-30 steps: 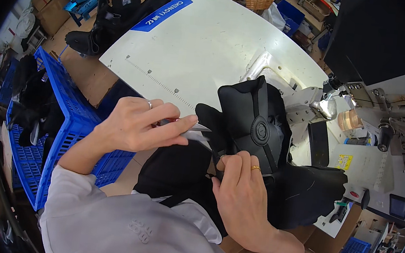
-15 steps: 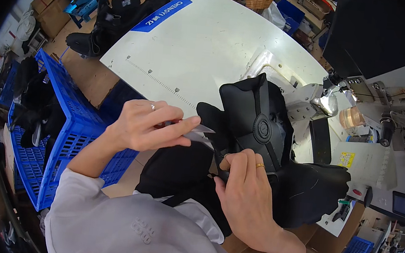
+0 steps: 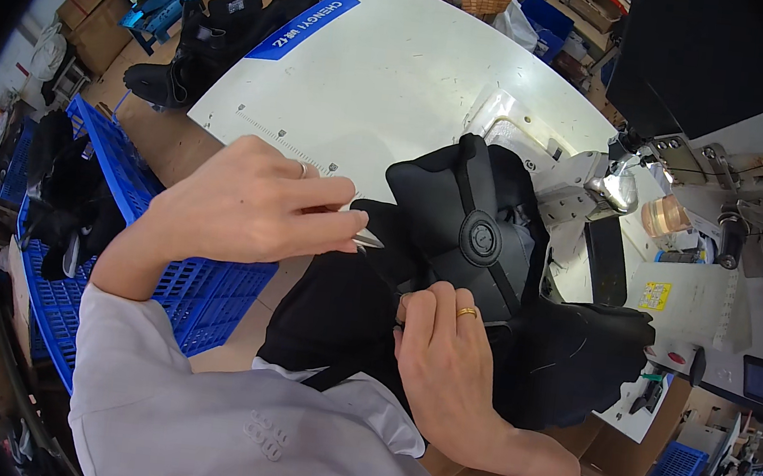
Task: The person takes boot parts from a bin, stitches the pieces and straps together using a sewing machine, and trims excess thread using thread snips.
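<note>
A black padded leather-like piece (image 3: 424,191) with a round ridged disc (image 3: 480,238) lies at the near edge of the white table (image 3: 390,72), partly over my lap. My right hand (image 3: 448,357) is closed on its near edge, thumb and fingers pinching the black material. To the left, my left hand (image 3: 259,207) is closed around a small pair of thread snips (image 3: 366,239); only the pointed metal blades show beyond the fingers. The blade tips are over the black piece's left part, apart from my right hand. Most of the snips' body is hidden in the palm.
A sewing machine head (image 3: 610,188) stands at the right, beside a copper-coloured thread spool (image 3: 665,215). Blue plastic crates (image 3: 207,303) with black pieces are at the left. More black pieces (image 3: 170,81) lie beyond the table's left edge. An open cardboard box (image 3: 628,459) sits at lower right.
My left hand has moved left and slightly up, drawing the snips back from my right hand. My right hand and the black piece have shifted slightly left.
</note>
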Motion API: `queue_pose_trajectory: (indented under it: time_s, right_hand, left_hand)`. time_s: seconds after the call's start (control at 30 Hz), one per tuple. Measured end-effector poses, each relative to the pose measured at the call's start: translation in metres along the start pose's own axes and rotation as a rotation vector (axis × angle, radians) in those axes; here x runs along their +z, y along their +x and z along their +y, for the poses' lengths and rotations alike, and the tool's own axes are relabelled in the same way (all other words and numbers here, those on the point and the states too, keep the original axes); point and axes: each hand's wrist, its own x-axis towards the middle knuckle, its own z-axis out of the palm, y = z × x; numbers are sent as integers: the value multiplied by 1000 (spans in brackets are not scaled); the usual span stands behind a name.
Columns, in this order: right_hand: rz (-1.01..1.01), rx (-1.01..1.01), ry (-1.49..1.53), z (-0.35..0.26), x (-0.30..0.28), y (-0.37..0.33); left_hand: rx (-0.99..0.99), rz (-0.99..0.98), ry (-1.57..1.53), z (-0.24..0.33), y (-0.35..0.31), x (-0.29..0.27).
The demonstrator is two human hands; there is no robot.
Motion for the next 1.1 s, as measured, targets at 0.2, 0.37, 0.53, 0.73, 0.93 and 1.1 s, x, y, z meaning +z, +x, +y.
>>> queue_pose_trajectory:
  time_s: [0.2, 0.37, 0.53, 0.73, 0.93, 1.1]
  right_hand:
    - [12, -11, -27, -1, 1, -2]
    - [17, -16, -31, -3, 0, -1]
    - [10, 12, 19, -2, -1, -1]
    - [80, -20, -6, -2, 2, -2]
    - [77, -24, -26, -5, 5, -3]
    - [83, -26, -10, -4, 4, -5]
  left_hand:
    - [24, -32, -122, -1, 5, -5]
    - [94, -119, -93, 9, 7, 10]
    - [84, -25, -115, 3, 6, 7]
    - [12, -54, -124, 3, 6, 3]
    - [78, -70, -65, 2, 3, 1]
    - [13, -1, -170, 0, 3, 0]
